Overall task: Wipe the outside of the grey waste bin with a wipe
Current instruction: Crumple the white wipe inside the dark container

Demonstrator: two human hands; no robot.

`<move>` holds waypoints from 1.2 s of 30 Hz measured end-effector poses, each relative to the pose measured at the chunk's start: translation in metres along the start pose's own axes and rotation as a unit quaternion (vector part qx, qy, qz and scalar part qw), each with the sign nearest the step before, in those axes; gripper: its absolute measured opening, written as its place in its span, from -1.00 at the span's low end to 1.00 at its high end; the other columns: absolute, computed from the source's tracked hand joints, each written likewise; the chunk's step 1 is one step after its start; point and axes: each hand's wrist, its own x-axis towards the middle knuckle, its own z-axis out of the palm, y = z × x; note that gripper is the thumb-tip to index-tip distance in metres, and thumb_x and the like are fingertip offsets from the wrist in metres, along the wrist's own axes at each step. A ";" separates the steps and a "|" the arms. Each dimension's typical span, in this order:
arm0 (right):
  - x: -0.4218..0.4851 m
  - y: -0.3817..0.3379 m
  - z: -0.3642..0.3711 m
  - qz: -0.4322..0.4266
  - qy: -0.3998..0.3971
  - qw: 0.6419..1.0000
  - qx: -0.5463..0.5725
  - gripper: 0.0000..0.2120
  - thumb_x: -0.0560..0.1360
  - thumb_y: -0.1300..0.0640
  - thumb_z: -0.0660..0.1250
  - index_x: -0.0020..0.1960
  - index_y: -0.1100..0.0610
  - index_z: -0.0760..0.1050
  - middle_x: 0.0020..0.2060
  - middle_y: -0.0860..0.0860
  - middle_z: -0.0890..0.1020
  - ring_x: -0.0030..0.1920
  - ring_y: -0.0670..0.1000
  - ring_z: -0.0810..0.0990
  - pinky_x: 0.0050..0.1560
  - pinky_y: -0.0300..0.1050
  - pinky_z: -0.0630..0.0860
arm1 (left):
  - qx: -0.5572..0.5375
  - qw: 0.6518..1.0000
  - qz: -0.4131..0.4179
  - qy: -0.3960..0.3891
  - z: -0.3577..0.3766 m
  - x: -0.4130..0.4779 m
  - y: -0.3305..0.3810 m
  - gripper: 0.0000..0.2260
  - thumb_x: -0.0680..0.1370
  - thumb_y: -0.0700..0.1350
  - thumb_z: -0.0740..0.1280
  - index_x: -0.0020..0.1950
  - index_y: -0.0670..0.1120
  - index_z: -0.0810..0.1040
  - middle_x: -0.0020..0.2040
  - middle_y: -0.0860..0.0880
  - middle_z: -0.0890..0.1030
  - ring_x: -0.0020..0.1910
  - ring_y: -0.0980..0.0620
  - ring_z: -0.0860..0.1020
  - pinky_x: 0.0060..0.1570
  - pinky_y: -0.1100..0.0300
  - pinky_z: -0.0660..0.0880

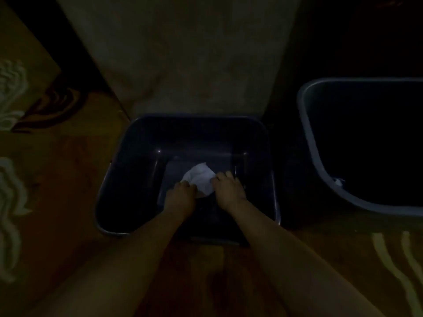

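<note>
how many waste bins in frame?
2. One grey waste bin at centre, with both hands inside it on a white wipe. A second bin at the right edge, cut off by the frame. The scene is dark; others may be hidden.

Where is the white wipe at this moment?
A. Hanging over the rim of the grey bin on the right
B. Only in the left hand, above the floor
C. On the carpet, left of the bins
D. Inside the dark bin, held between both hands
D: the white wipe sits inside the dark bin, with the left hand and the right hand gripping it from either side.
</note>
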 end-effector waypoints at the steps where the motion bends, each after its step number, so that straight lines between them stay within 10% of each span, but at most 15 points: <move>1: 0.004 -0.001 0.001 0.003 -0.009 1.000 -0.015 -0.62 0.53 0.22 0.19 0.35 0.15 0.33 0.33 0.10 0.35 0.32 0.12 0.26 0.32 -0.02 0.24 | 0.007 1.000 -0.004 -0.008 -0.001 0.000 0.001 -0.65 0.57 -0.04 0.18 0.33 -0.12 0.39 0.30 -0.15 0.43 0.24 -0.12 0.43 0.18 0.02 0.43; 13: -0.001 -0.001 0.008 0.086 -0.042 0.995 0.011 -0.58 0.54 0.20 0.20 0.38 0.17 0.28 0.38 0.12 0.32 0.37 0.13 0.21 0.36 0.01 0.18 | 0.016 0.999 0.034 0.035 -0.001 0.011 0.006 -0.75 0.57 -0.21 0.16 0.17 -0.20 0.53 0.22 -0.18 0.51 0.18 -0.14 0.47 0.12 0.04 0.43; 19: -0.032 -0.002 -0.026 0.065 0.042 0.987 0.141 -0.85 0.52 0.23 0.14 0.06 0.22 0.40 0.13 0.24 0.51 0.11 0.20 0.47 -0.06 -0.03 0.42 | -0.087 0.988 0.123 0.034 -0.041 -0.002 -0.005 -0.86 0.53 -0.20 0.22 -0.04 -0.19 0.56 0.00 -0.23 0.61 0.00 -0.15 0.56 0.03 0.04 0.45; 22: -0.050 -0.006 -0.048 0.072 0.077 0.969 0.225 -0.95 0.51 0.20 0.11 -0.05 0.17 0.32 -0.05 0.22 0.55 -0.10 0.18 0.54 -0.21 -0.08 0.39 | -0.186 0.966 0.162 0.083 -0.067 -0.021 -0.009 -0.74 0.50 -0.21 0.24 -0.25 0.13 0.32 -0.27 -0.05 0.51 -0.26 -0.11 0.51 -0.26 0.12 0.39; 31: -0.109 -0.044 -0.108 0.028 0.188 0.893 0.407 -0.80 0.54 0.08 0.20 0.00 0.20 0.48 -0.12 0.12 0.62 -0.13 0.07 0.59 -0.20 -0.04 0.55 | -0.410 0.890 0.153 0.128 -0.131 -0.084 0.018 -0.83 0.57 -0.12 0.24 -0.17 0.10 0.54 -0.18 0.07 0.59 -0.18 0.17 0.55 -0.21 0.35 0.48; 36: -0.161 -0.050 -0.153 -0.026 0.316 0.855 0.409 -0.83 0.51 0.08 0.24 -0.21 0.10 0.53 -0.43 -0.11 0.51 -0.41 -0.16 0.49 -0.51 -0.39 0.38 | -0.511 0.811 0.222 0.179 -0.178 -0.131 0.048 -0.80 0.56 -0.09 0.22 -0.20 0.08 0.57 -0.28 0.09 0.64 -0.32 0.33 0.55 -0.28 0.41 0.49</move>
